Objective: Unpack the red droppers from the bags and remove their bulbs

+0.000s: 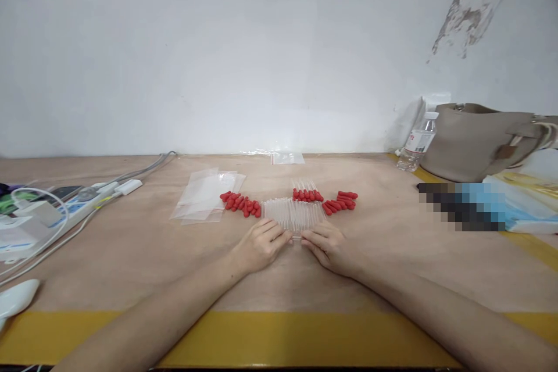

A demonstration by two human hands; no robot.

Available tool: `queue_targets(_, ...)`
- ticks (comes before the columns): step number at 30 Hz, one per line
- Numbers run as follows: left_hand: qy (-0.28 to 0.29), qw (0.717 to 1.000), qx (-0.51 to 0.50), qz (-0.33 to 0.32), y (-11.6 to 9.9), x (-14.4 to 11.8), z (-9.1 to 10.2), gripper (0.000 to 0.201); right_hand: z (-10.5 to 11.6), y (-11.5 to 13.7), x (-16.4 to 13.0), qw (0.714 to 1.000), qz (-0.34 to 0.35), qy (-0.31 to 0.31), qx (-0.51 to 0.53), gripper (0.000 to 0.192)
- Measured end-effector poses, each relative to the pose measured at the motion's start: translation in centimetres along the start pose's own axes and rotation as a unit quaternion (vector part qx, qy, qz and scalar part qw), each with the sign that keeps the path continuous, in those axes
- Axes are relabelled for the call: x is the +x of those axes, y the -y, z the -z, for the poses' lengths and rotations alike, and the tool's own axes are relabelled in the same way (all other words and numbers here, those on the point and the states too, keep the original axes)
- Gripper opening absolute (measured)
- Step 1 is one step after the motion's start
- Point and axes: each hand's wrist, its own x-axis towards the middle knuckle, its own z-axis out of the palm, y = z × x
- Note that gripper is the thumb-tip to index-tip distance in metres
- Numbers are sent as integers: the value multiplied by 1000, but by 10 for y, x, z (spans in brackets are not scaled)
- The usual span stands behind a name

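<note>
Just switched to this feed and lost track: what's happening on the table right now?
A person has both hands at a row of clear glass tubes lying side by side on the wooden table. The left hand and right hand touch the near end of the row, fingertips almost meeting. Red rubber caps lie in piles beyond the tubes, on both sides, and a few tubes with red caps on lie behind. Clear plastic bags sit to the left.

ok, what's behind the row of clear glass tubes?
Behind the row of clear glass tubes: small red rubber caps in piles, and some capped tubes. Both hands cover its near edge.
</note>
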Motion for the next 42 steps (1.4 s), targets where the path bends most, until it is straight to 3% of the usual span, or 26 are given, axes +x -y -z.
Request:
queue_targets(12, 22, 999, -37, 17, -1, 0, 2, 20, 6, -2, -3, 998, 34, 16, -54, 16)
queue_targets(18, 35, 998, -46, 23, -1, 0, 3, 21, 15, -5, -1, 992, 83, 16, -96, 17)
queue_targets(26, 12, 997, -61, 51, 3, -5, 4, 21, 27, -14, 0, 986, 121, 4, -116, 21)
queue_targets(30, -32, 985, -12, 168, 25, -11, 12, 20, 42, -33, 2, 991, -8, -83, -104, 18)
queue_targets(34, 3, 960, 18, 278, 42, -11, 21, 25, 51, -56, 2, 975, -161, -123, -95, 20)
queue_targets(37, 28, 957, 4, 288, 45, -13, 18, 27, 53, -69, 1, 971, -196, -120, -71, 26)
queue_targets(42, 9, 965, 29, 261, 47, -21, -1, 23, 57, -87, -2, 955, -272, -112, -41, 30)
